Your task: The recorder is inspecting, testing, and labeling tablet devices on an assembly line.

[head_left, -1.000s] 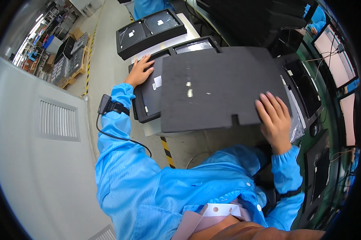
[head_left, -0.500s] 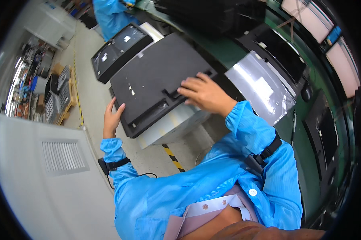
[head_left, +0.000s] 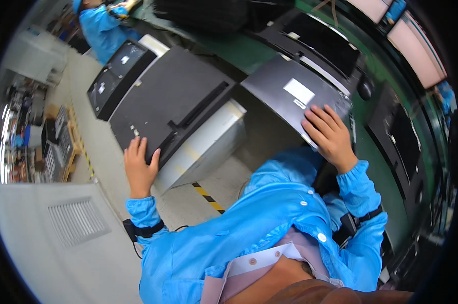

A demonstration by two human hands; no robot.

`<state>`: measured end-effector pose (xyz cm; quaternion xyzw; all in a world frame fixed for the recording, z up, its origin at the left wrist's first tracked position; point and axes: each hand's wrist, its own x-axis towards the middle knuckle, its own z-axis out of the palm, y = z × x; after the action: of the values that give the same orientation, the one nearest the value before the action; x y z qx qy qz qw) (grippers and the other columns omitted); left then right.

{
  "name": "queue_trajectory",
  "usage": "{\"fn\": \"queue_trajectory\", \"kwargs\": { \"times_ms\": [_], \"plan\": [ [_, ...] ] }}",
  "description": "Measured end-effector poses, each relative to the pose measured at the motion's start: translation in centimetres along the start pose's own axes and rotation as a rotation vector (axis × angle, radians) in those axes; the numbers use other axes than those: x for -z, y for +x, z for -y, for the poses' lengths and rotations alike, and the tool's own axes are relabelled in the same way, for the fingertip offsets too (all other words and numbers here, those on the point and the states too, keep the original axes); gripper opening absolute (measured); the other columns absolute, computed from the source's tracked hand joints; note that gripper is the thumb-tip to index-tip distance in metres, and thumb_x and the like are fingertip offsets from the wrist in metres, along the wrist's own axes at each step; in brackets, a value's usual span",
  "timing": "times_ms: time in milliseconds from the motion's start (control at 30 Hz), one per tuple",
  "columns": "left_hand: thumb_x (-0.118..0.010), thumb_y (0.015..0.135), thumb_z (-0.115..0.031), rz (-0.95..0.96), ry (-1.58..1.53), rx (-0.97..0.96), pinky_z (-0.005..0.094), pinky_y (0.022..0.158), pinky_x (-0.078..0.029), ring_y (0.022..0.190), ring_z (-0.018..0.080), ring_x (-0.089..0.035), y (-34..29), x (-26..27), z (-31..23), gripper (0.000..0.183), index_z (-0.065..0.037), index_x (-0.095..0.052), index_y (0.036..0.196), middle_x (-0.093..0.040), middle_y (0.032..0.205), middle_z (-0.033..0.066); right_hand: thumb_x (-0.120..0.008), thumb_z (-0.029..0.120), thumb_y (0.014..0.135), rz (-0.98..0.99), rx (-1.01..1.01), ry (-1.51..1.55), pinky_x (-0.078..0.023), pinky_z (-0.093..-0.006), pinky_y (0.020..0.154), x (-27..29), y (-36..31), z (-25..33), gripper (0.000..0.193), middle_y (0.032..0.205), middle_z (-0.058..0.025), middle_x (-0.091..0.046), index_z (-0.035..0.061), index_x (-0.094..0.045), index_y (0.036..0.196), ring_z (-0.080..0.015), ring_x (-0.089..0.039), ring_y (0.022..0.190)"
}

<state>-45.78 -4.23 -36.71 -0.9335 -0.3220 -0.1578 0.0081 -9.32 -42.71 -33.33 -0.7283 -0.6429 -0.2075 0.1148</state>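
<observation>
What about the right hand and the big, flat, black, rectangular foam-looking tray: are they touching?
Apart. The head view shows a wide, dark gap between the right hand and the black tray, which lies to its left.

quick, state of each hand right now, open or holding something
Left hand: open, resting at the edge of the black foam.
Right hand: fingers on the dark panel; thumb hidden, grip cannot be told.

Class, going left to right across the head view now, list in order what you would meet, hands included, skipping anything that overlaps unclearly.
Wall vent → left hand → central striped floor tape → right hand → mouse → rightmost black panel.
</observation>
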Motion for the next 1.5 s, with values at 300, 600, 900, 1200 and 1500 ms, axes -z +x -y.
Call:
{"fn": "queue_trajectory", "kwargs": {
  "times_ms": [300,600,900,1200,1500],
  "plan": [
    [-0.054,0.1,-0.05,-0.06,-0.069,-0.02,0.059,0.122,-0.007,0.15,0.033,-0.028,5.1,-0.8,-0.9,0.067,-0.006,-0.044,0.15,-0.037,0.157,0.0201,-0.059,0.013,0.089,-0.274,0.292,0.174,-0.046,-0.0453,0.109,-5.3,17.2,7.3,0.039,0.13,-0.0156,-0.063,0.0068,-0.062,0.127,-0.0317,-0.06,0.124],
    [-0.057,0.088,-0.072,0.131,-0.104,0.27,0.0666,0.118,-0.009,0.148,0.0388,-0.03,8.5,-2.1,-4.0,0.099,0.001,-0.037,0.152,-0.037,0.155,0.026,-0.079,0.027,0.082,-0.126,0.081,0.529,-0.056,-0.0416,0.079,-3.7,13.1,10.4,0.042,0.107,-0.0154,-0.068,0.0054,-0.066,0.116,-0.0327,-0.067,0.093],
    [-0.064,0.076,-0.08,0.019,-0.062,0.204,0.0633,0.119,-0.007,0.149,0.0498,-0.02,11.8,-5.7,-7.7,0.111,-0.002,-0.041,0.151,-0.028,0.152,0.0428,-0.059,0.016,0.099,0.248,-0.735,-0.206,-0.053,-0.0444,0.071,1.9,-6.5,-3.6,0.044,0.102,-0.0185,-0.062,0.0055,-0.05,0.14,-0.0378,-0.065,0.086],
    [-0.074,0.078,-0.065,-0.071,-0.193,0.055,0.064,0.119,-0.01,0.148,0.0495,-0.024,10.2,-5.7,-7.1,0.092,-0.004,-0.054,0.144,-0.031,0.153,0.038,-0.065,0.015,0.096,0.002,-0.525,1.574,-0.049,-0.0365,0.099,1.2,8.6,2.0,0.057,0.129,-0.0191,-0.063,0.0004,-0.042,0.147,-0.0268,-0.062,0.119],
    [-0.075,0.091,-0.035,-0.298,-1.2,0.158,0.0454,0.11,-0.04,0.127,0.0281,-0.057,10.5,-4.4,-6.7,0.066,0.004,-0.051,0.14,-0.063,0.128,0.0188,-0.07,0.028,0.091,0.49,-0.119,0.799,-0.05,-0.0442,0.067,-8.5,24.8,9.0,0.026,0.081,-0.0187,-0.068,0.0013,-0.069,0.092,-0.0369,-0.066,0.075]
  ]
}}
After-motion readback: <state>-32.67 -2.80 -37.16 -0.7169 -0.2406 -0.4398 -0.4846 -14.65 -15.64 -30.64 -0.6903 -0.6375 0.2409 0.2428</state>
